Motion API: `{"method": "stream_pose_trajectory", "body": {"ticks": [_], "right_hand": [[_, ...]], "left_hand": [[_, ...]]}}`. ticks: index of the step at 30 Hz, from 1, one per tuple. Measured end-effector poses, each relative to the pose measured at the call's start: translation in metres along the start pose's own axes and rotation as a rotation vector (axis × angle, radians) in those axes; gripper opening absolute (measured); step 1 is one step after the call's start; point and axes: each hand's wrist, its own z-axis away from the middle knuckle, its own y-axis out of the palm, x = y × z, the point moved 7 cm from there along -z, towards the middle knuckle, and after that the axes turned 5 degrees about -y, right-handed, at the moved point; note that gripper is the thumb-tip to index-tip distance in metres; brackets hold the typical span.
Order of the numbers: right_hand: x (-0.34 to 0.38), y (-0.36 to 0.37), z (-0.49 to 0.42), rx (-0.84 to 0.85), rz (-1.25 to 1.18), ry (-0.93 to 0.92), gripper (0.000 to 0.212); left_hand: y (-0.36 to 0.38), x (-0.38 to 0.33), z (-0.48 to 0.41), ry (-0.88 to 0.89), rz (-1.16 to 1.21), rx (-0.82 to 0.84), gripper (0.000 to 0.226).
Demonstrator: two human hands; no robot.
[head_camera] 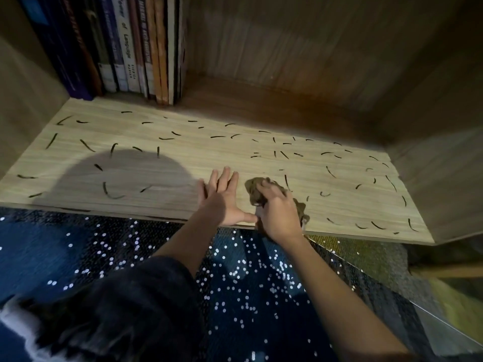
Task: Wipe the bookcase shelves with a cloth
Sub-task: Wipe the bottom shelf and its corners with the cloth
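A spine reading "of Language" stands out among the upright books (pixel 125 48) at the back left of the pale wood-grain shelf (pixel 162 163). Your left hand (pixel 222 199) lies flat near the front edge, fingers spread wide, holding nothing. Just beside it, your right hand (pixel 277 212) curls around a crumpled brown cloth (pixel 254 190) on the board, amid short dark curved marks (pixel 109 192). Blue sequined fabric (pixel 248 283) glitters below.

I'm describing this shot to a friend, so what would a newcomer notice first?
Short dark curved marks litter the pale wooden shelf from end to end. Near its front edge the right hand grips a crumpled brown cloth, the left hand flat on the board beside it. Books stand upright at the back left.
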Motion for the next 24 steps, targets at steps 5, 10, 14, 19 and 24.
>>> {"method": "stream_pose_trajectory", "body": {"ticks": [5,10,14,19,24], "right_hand": [[-0.011,-0.004,-0.043,-0.003,0.085,0.061,0.048],[0.008,0.005,-0.005,0.02,0.045,-0.002,0.054],[-0.003,-0.003,-0.037,-0.019,0.057,0.053,0.048],[0.003,0.007,-0.016,0.021,0.041,0.051,0.051],[-0.006,0.003,-0.042,0.032,0.078,0.062,0.049]], "left_hand": [[0.003,-0.004,0.004,0.049,0.057,0.098,0.123],[0.003,-0.005,0.005,0.039,-0.004,0.115,0.123],[0.003,-0.004,0.004,0.039,0.023,0.12,0.126],[0.004,-0.003,0.004,0.028,-0.006,0.128,0.126],[0.004,-0.006,0.003,0.029,0.019,0.126,0.126]]}}
